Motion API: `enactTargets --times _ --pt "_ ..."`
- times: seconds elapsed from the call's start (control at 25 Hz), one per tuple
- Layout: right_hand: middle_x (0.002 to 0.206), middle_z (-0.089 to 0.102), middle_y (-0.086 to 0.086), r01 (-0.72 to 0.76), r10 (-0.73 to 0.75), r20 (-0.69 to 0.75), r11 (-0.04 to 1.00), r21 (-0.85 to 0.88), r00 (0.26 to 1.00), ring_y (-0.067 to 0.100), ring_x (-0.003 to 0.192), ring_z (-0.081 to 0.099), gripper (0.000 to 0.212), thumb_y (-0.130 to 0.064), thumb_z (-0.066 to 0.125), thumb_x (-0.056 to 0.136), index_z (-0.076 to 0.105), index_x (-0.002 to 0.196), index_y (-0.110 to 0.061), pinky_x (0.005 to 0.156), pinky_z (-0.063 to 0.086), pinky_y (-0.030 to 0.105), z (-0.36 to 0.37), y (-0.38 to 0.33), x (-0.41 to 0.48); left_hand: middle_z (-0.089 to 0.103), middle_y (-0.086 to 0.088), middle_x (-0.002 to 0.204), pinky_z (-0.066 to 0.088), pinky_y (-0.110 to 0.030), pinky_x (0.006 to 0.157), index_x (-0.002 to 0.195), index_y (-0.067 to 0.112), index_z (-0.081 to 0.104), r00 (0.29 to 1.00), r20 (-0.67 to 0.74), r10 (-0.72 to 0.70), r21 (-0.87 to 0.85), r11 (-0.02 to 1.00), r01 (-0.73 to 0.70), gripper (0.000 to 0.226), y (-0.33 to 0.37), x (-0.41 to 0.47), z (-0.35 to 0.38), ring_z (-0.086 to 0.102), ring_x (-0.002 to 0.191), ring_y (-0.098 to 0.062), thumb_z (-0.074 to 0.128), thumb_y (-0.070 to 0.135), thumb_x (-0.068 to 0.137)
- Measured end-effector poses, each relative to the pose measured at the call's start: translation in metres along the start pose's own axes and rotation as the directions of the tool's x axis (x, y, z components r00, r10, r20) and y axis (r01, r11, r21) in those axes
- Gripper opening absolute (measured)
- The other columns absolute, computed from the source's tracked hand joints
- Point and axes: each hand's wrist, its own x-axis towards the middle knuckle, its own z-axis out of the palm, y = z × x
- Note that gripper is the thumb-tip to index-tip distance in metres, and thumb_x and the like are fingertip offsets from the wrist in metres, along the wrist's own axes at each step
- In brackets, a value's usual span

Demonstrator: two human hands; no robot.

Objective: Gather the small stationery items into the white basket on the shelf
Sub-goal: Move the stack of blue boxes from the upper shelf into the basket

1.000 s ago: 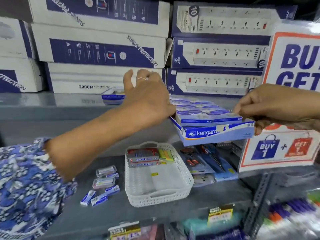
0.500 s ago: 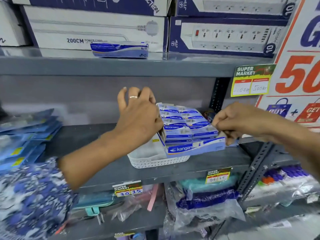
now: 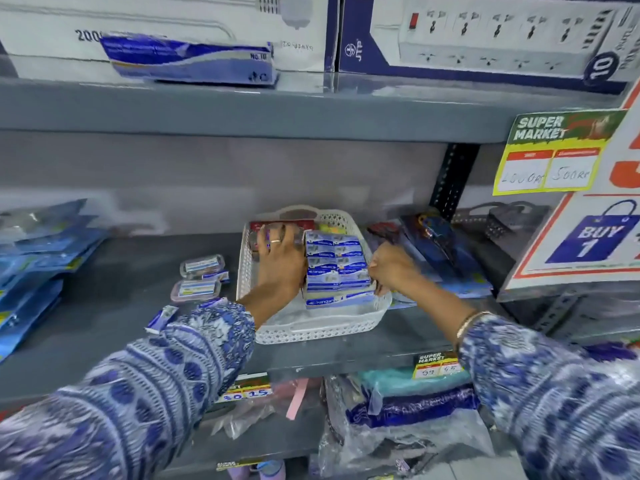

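A grey metal shop shelf (image 3: 114, 271) holds a white basket (image 3: 322, 329), a perforated plastic tray whose long axis runs from the front edge of the shelf toward the back wall. Inside the basket, filling its right half, sits an open blue staple carton (image 3: 337, 271) packed with small blue boxes, its long side lined up with the basket's. Both arms, in blue patterned sleeves, reach forward and down to it. The left hand (image 3: 280, 261), palm down with a ring on one finger, presses against the carton's left side, fingers spread loosely over small packs at the back of the basket. The right hand (image 3: 393, 270) is curled into a narrow pinch at the carton's right edge, by the basket's right rim; whether it actually grips the card cannot be told. Left of the basket, small eraser packs (image 3: 201, 277) lie loose on the shelf. Right of the basket lie blue carded packs (image 3: 446, 251).
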Motion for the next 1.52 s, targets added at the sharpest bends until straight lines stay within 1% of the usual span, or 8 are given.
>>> enactTargets --times 0.12,0.24,0.36,0.48,0.6,1.12,1.28,1.52 --pt "0.106 0.068 0.026 0.003 0.012 0.083 0.985 -0.173 0.996 0.023 0.080 0.062 0.023 0.008 0.049 0.084 0.051 0.064 -0.003 0.052 0.044 0.021 0.018 0.000 0.017 0.024 -0.013 0.150 -0.005 -0.053 0.114 0.116 0.013 0.060 0.993 0.112 0.020 0.023 0.999 -0.023 0.031 0.005 0.004 0.026 0.014 0.141 -0.032 0.050 0.010 0.087" --pt "0.097 0.061 0.017 0.006 0.036 0.123 0.945 -0.326 0.992 0.023 0.089 0.062 0.010 0.006 0.048 0.088 0.057 0.093 0.006 0.071 0.050 0.024 0.030 -0.004 0.027 0.020 -0.013 0.152 -0.005 -0.055 0.114 0.097 0.008 0.066 0.983 0.181 0.028 0.064 0.997 -0.041 0.021 0.006 0.000 0.042 0.010 0.142 -0.035 0.055 0.001 0.080" --pt "0.129 0.056 0.015 -0.002 0.058 0.126 0.915 -0.404 0.990 0.027 0.120 0.056 0.036 0.002 0.052 0.088 0.051 0.124 0.005 0.094 0.049 0.034 0.043 -0.006 0.036 0.025 -0.012 0.150 0.001 -0.055 0.114 0.106 0.006 0.063 0.978 0.208 0.000 0.104 0.994 -0.022 0.026 0.007 -0.002 0.057 0.015 0.139 -0.036 0.053 0.004 0.082" --pt "0.138 0.050 0.014 0.004 0.085 0.159 0.872 -0.490 0.984 0.027 0.126 0.051 0.043 0.000 0.053 0.089 0.045 0.131 0.003 0.097 0.047 0.033 0.048 -0.009 0.037 0.032 -0.010 0.143 0.000 -0.054 0.115 0.097 0.008 0.068 0.967 0.255 -0.019 0.071 0.997 0.001 0.020 0.006 -0.001 0.065 0.019 0.136 -0.034 0.053 0.013 0.084" --pt "0.139 0.049 0.013 -0.005 0.118 0.186 0.857 -0.516 0.975 0.028 0.127 0.049 0.044 0.001 0.051 0.089 0.044 0.133 0.003 0.098 0.046 0.033 0.046 -0.011 0.039 0.036 -0.007 0.138 0.001 -0.053 0.115 0.089 0.014 0.071 0.958 0.284 -0.042 -0.004 0.999 0.045 0.017 0.001 0.001 0.071 0.019 0.135 -0.032 0.055 0.017 0.084" --pt "0.141 0.047 0.013 0.001 0.161 0.246 0.836 -0.549 0.956 0.029 0.129 0.048 0.042 0.000 0.049 0.090 0.046 0.132 0.002 0.099 0.045 0.036 0.039 -0.024 0.031 0.035 -0.009 0.137 0.013 -0.048 0.110 0.104 0.012 0.067 0.944 0.331 0.013 -0.037 0.999 -0.001 0.028 -0.006 0.004 0.080 0.021 0.132 -0.031 0.043 0.019 0.090" --pt "0.137 0.050 0.016 -0.003 0.093 0.157 0.868 -0.497 0.983 0.031 0.126 0.050 0.043 0.007 0.046 0.090 0.044 0.132 0.002 0.098 0.046 0.037 0.016 -0.031 0.022 0.029 -0.011 0.144 0.014 -0.049 0.112 0.109 0.008 0.063 0.933 0.358 0.018 -0.030 1.000 -0.008 0.038 -0.008 0.002 0.068 0.017 0.135 -0.031 0.033 0.028 0.095" --pt "0.118 0.065 0.021 0.055 -0.056 0.009 0.902 -0.428 0.998 0.034 0.108 0.063 0.029 0.001 0.051 0.090 0.059 0.117 0.001 0.090 0.052 0.039 -0.033 -0.062 0.002 0.015 -0.009 0.154 0.005 -0.049 0.115 0.126 0.017 0.048 0.986 0.166 -0.032 -0.044 0.998 0.040 0.045 -0.012 0.007 -0.004 0.004 0.143 -0.031 0.034 0.045 0.094"
